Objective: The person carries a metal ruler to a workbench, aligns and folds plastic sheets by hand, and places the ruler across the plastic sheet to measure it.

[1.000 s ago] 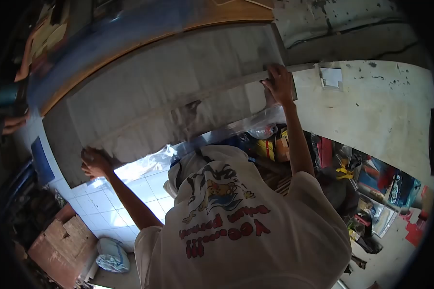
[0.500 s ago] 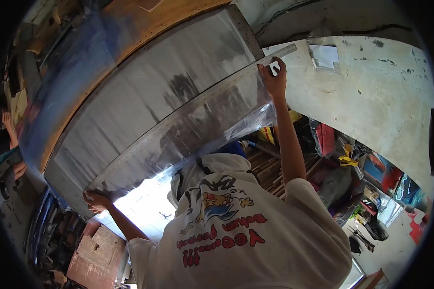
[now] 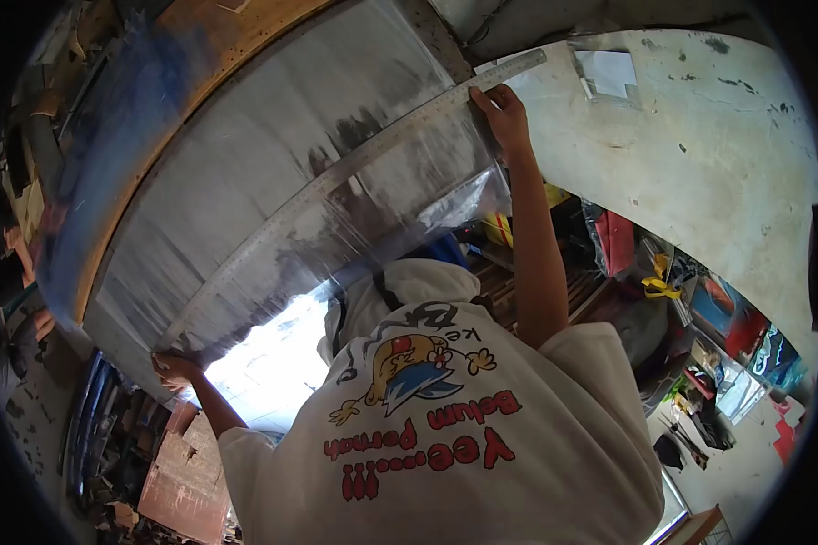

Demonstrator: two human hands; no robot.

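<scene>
If pressed unevenly, could pivot or creep on wrinkled film [image 3: 468,193]: long ruler [image 3: 409,124], laid across, approx. 8 to 1 o'clock. L hand [image 3: 177,370] at 8, can't tell if fingers pinch; R hand [image 3: 507,116] at 1, fingers spread at edge, poss. weak hold.

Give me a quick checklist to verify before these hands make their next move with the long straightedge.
1. Straightedge lies across the grey panel: ok, its upper-right end projects beyond the panel.
2. Left hand at the straightedge's lower-left end: ok.
3. Right hand near the other end: ok.
4. Clear film smooth: not ok, creased along its lower edge.
5. Straightedge lined up with a mark: cannot tell, no mark is discernible.
6. Other person's hands away from the straightedge: ok, at the far left.
</scene>
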